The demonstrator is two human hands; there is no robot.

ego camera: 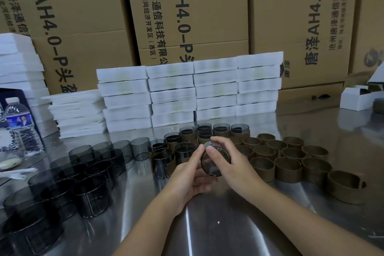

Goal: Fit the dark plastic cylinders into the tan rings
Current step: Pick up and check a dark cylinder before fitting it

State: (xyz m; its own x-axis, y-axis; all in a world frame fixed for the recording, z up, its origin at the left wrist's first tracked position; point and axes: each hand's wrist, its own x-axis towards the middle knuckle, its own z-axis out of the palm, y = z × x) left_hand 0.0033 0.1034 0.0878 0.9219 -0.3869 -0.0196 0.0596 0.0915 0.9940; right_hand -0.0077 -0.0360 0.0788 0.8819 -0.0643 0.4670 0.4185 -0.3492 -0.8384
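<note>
Both hands meet above the tabletop (207, 224) on one tilted cylinder (214, 162) — the right hand (234, 164) grips it from the right, the left hand (187, 183) touches its rim, fingers curled beneath. Loose cylinders (89, 172) stand left, rings (288, 169) right.

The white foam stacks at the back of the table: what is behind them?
Tall brown cardboard cartons printed "AH4.0-P" stand behind the white foam stacks. The stacks cover the bottoms of the cartons directly behind them, so what those rest on cannot be seen.
</note>
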